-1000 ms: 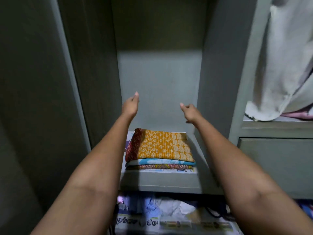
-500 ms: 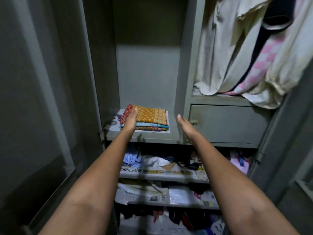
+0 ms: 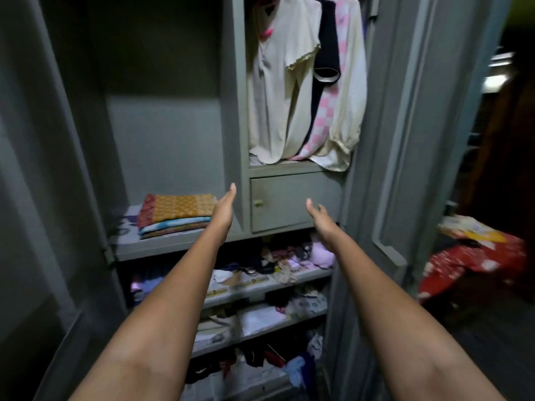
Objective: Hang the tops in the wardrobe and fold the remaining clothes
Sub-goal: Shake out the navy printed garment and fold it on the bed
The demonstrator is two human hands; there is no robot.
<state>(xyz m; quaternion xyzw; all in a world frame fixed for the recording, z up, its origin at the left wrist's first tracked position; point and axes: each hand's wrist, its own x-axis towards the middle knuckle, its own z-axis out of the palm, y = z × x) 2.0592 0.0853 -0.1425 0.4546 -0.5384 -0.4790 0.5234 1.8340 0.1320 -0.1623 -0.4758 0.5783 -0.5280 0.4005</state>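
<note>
The wardrobe [image 3: 234,117] is grey and its doors are open. Three tops hang in its upper right part: a cream top [image 3: 278,91], a dark top [image 3: 325,53] and a pink and white checked top [image 3: 347,91]. Their bottom edges touch the ledge under them. A pile of folded clothes [image 3: 176,214], orange on top, lies on the wardrobe's left shelf.

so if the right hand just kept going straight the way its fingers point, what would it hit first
Most likely the small drawer front. The right hand is open, holds nothing, and its fingers point up and forward at that grey panel, right of the knob. Nothing shows in between, though depth is hard to judge from this one view.
</note>
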